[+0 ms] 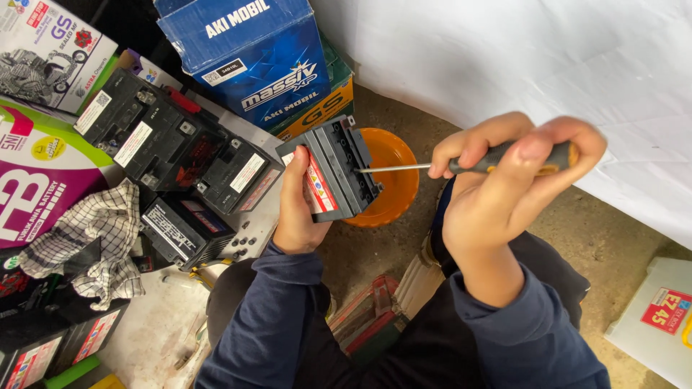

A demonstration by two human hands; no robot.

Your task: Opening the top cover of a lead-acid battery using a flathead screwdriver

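Grey-black, the small battery (333, 171) is tipped on its side over the orange bowl (393, 180), gripped by the left hand (295, 205), likely so its top openings face the screwdriver (461, 164); the right hand (504, 187) is clenched round the handle, tip at the top. Whether anything drains is hidden; the bowl's inside is partly blocked, and the handle's end is covered by fingers.

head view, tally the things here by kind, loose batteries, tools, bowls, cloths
Black batteries: 5, one in the left hand, four on the floor
Screwdriver, in the right hand: 1
Orange bowl: 1
Checked cloth: 1
Total: 8
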